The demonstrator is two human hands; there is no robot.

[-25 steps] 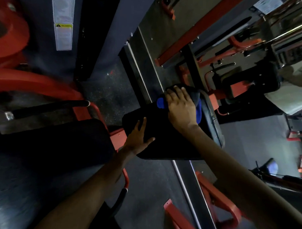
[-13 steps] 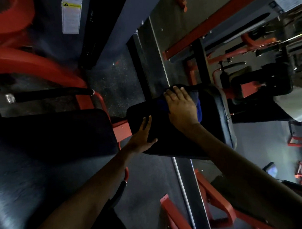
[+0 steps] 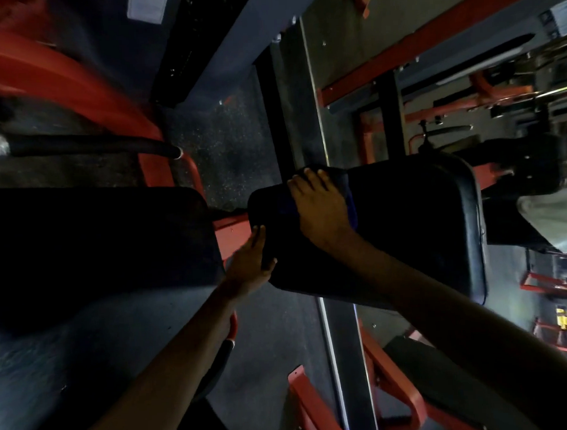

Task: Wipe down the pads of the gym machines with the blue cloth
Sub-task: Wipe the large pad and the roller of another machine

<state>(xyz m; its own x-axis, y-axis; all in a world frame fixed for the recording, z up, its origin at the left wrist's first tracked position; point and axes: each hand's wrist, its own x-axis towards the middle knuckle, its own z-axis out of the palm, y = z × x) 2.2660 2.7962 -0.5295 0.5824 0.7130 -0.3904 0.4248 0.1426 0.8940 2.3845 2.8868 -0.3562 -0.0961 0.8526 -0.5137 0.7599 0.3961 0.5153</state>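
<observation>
Pressing blue cloth (image 3: 351,209) flat onto black pad (image 3: 421,229), right hand (image 3: 320,210), fingers extended, together; left hand (image 3: 250,264), fingers straight, resting against pad's left edge, holding nothing

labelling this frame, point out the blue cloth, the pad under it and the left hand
blue cloth (image 3: 351,209): head view, exposed right edge
pad (image 3: 421,229): head view, bare top
left hand (image 3: 250,267): head view, back of hand

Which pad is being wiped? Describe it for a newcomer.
Find the red machine frame at left and the broad black pad below it. Right of that, across a gap, sits a smaller black pad. Only this one has the right hand pressing the blue cloth on it, the left hand touching its edge.
</observation>
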